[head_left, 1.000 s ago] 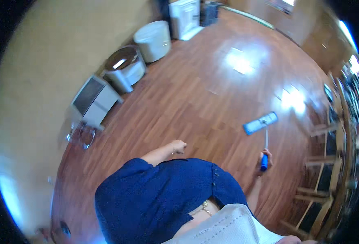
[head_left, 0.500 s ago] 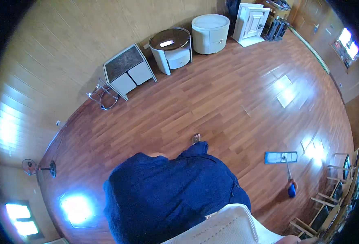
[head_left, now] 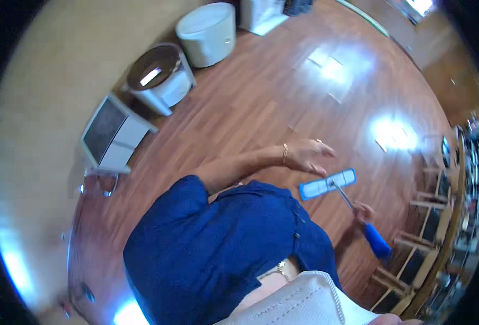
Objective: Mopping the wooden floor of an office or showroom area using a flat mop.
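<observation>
A flat mop point(head_left: 318, 186) with a pale pad and blue border rests on the wooden floor, ahead and to the right. Its metal pole rises toward me and ends in a blue grip. My right hand point(head_left: 363, 211) is wrapped round the pole just below that grip. Stretched forward across my front, my left hand point(head_left: 308, 156) wears a bracelet at the wrist. Its fingers are extended and apart, holding nothing, and it hovers near the mop head without visibly touching it.
Along the left wall stand a grey-topped cabinet point(head_left: 116, 131), a round glass-topped side table point(head_left: 159, 73) and a white round cabinet point(head_left: 207, 35). Chairs point(head_left: 432, 201) line a long table on the right. Light glares off the wood floor point(head_left: 250, 119).
My left arm has come into view, reaching forward and right. The view has turned right, and the mop's grip looks closer and more tilted. My right hand still holds the pole.
</observation>
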A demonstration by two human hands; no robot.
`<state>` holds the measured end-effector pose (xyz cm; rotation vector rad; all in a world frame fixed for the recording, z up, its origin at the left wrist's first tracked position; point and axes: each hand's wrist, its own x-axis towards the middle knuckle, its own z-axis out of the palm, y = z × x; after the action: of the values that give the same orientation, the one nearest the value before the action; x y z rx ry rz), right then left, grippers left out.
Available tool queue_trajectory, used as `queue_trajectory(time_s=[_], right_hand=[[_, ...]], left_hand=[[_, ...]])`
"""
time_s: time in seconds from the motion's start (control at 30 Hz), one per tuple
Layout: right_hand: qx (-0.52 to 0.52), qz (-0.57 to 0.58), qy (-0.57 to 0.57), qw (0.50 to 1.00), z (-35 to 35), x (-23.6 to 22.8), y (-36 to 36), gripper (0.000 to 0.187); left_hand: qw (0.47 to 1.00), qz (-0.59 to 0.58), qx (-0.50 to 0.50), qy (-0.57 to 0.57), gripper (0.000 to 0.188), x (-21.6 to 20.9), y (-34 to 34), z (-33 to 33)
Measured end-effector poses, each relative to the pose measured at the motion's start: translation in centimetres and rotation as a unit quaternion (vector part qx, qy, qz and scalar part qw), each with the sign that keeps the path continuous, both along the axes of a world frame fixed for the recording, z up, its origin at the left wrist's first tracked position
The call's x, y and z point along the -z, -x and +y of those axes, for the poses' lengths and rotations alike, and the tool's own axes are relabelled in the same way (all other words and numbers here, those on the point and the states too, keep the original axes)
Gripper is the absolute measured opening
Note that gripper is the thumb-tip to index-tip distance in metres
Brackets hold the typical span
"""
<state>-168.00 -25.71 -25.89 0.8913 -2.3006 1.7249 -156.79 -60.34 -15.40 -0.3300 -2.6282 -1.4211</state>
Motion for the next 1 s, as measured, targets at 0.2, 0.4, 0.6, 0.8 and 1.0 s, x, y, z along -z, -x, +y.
queue_trajectory(time_s=[0.2,0.4,0.6,0.8,1.0], right_hand=[[0.079,-0.154,0.121,0.977,8.4,25.5,-6.7,0.020],[-0.017,-0.125,0.048,0.991,15.6,22.8,-9.5,0.017],[-0.131,-0.090,-0.067,0.985,12.8,15.0,2.2,0.015],[-0.190,-0.060,-0.194,0.961,2.0,2.9,-1.1,0.016],[-0.229,0.038,-0.235,0.944,-13.7,3.2,-0.5,0.038]], left_hand=[[0.904,0.065,0.360,-0.221,0.081,-8.8,-9.8,17.1],[0.839,0.137,0.491,-0.193,0.015,-6.7,-12.2,25.5],[0.892,0.144,0.379,-0.201,0.014,-6.2,-8.1,23.1],[0.940,0.182,0.237,-0.164,0.011,-6.8,-7.4,15.1],[0.969,0.208,0.117,-0.067,0.014,-6.4,-11.3,5.2]])
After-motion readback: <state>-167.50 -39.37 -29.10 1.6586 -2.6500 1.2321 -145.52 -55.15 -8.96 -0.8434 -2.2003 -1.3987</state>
